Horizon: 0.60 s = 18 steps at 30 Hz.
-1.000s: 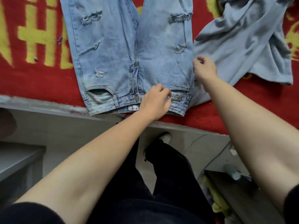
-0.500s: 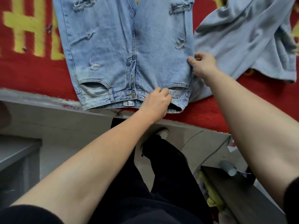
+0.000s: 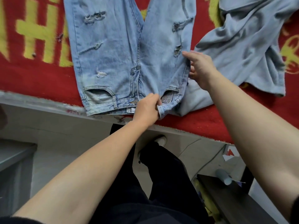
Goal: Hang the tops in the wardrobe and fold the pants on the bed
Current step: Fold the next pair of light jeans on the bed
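Now our left hand [image 3: 146,109] pinches the waistband of the ripped jeans [image 3: 113,62], flat on the bed [image 3: 40,81] near its edge; farther, our right hand [image 3: 199,68] pinches their side seam. We should lift both grips together and lay this leg evenly over the other, clear of the grey-blue top [image 3: 242,46].

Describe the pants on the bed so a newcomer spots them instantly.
On the red blanket with yellow markings lie two bluish garments. The jeans are the left one, spread flat, waistband at the near edge. Unlike the plain crumpled top beside them, they are ripped denim.
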Each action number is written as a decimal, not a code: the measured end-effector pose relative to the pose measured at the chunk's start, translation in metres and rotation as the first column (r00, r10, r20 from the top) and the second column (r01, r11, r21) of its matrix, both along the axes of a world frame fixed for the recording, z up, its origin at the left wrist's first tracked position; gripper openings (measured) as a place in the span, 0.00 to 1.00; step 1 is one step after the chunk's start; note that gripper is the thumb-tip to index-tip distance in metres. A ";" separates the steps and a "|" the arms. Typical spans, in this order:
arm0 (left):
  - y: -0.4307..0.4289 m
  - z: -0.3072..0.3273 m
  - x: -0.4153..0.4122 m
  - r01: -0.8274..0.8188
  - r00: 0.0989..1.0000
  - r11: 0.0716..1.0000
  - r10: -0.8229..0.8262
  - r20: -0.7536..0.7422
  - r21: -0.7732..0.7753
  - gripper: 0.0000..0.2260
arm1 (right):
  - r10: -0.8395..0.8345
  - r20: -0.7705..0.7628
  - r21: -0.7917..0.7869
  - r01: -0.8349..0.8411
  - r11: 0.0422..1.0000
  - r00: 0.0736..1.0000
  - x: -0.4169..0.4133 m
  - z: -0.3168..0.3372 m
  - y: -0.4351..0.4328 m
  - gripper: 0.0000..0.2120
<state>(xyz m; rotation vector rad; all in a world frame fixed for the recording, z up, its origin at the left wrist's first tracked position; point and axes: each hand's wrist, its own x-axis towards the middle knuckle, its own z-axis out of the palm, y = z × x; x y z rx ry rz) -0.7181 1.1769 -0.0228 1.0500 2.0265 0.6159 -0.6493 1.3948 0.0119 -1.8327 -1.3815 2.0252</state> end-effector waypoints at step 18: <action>-0.178 -0.017 -0.170 -0.557 0.668 0.680 0.708 0.229 -0.476 0.05 | 0.905 0.278 0.243 -0.935 0.259 0.323 -0.310 -0.048 -0.166 0.35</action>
